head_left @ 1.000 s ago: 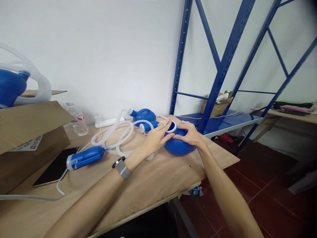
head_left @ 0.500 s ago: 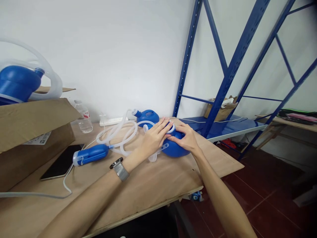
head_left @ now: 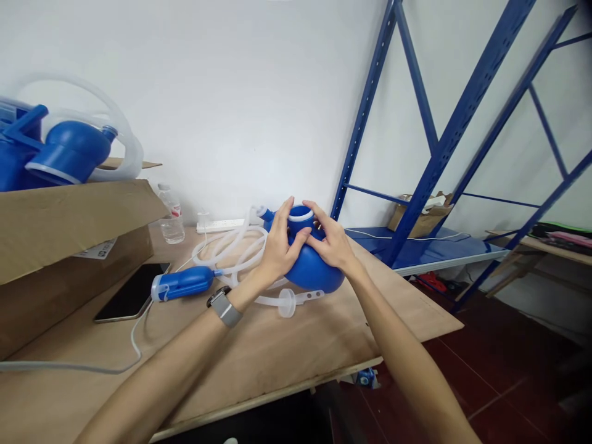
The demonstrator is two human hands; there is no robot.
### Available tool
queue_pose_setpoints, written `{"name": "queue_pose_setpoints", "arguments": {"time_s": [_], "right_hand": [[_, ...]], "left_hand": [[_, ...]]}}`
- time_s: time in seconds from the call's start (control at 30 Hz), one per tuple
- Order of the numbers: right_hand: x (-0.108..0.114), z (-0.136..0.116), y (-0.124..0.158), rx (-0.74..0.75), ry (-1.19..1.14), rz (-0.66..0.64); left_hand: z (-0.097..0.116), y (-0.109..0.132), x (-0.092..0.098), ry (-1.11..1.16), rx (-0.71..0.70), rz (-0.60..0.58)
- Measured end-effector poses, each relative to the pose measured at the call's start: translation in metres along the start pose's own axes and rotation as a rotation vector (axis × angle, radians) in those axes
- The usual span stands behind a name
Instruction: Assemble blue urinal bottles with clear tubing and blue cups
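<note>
A round blue plastic urinal bottle (head_left: pixel 317 271) rests on the table between my hands, its wide neck (head_left: pixel 301 217) with a white rim tipped slightly toward me. My left hand (head_left: pixel 279 250) is wrapped round the left side of the neck, and my right hand (head_left: pixel 332 242) grips the right side. Both thumbs press at the base of the neck. In front of the bottle lies a clear round cap (head_left: pixel 287 303) with a holed strap (head_left: pixel 311 296). Coiled translucent tubing (head_left: pixel 217 251) lies to the left, joined to a blue receptacle (head_left: pixel 185 282) with a clear end.
Another blue bottle (head_left: pixel 267 216) is partly hidden behind my left hand. To the left are a black tablet (head_left: pixel 132 293), a water bottle (head_left: pixel 171 216), a power strip (head_left: pixel 221 226) and a cardboard box (head_left: pixel 78 216) holding blue bottles. A blue metal shelf (head_left: pixel 428 250) stands right.
My left hand has moved from over the bottle's mouth to the left side of its neck. The neck now points more upward. The clear cap and strap show fully. My view has shifted left.
</note>
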State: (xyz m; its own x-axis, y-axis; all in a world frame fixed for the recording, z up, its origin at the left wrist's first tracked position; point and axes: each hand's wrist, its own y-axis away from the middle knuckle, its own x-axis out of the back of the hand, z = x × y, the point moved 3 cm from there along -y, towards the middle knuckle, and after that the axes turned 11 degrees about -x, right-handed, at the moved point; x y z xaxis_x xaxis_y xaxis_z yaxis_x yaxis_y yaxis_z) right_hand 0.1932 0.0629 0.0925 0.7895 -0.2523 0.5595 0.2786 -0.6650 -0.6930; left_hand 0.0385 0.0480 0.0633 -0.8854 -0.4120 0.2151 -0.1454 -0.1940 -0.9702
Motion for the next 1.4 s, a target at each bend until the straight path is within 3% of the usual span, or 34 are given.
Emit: {"name": "queue_pose_setpoints", "arguments": {"time_s": [0.07,0.23,0.43,0.6,0.8,1.0,1.17,1.4], "right_hand": [[-0.005,0.001,0.0,-0.005,-0.043,-0.004],[-0.015,0.004,0.004,-0.034,-0.22,0.014],[-0.017,0.002,0.009,-0.091,-0.321,0.086],[-0.018,0.007,0.011,-0.11,-0.378,0.085],[-0.018,0.007,0.009,-0.168,-0.562,-0.029],[-0.028,0.004,-0.007,-0.475,-0.697,0.056],[-0.032,0.008,-0.006,-0.459,-0.69,0.241],[-0.033,0.004,-0.007,-0.477,-0.818,0.294]], "left_hand": [[-0.006,0.0,-0.002,0.028,0.052,0.031],[-0.009,-0.004,-0.004,0.085,0.026,0.115],[-0.006,-0.005,-0.002,0.104,0.071,0.124],[-0.005,-0.007,-0.002,0.266,0.248,0.119],[-0.007,-0.01,-0.007,0.419,0.4,0.081],[-0.007,-0.007,-0.007,0.266,0.317,0.03],[-0.002,-0.008,-0.006,0.184,0.208,-0.024],[-0.004,-0.005,-0.007,0.154,0.156,-0.002]]}}
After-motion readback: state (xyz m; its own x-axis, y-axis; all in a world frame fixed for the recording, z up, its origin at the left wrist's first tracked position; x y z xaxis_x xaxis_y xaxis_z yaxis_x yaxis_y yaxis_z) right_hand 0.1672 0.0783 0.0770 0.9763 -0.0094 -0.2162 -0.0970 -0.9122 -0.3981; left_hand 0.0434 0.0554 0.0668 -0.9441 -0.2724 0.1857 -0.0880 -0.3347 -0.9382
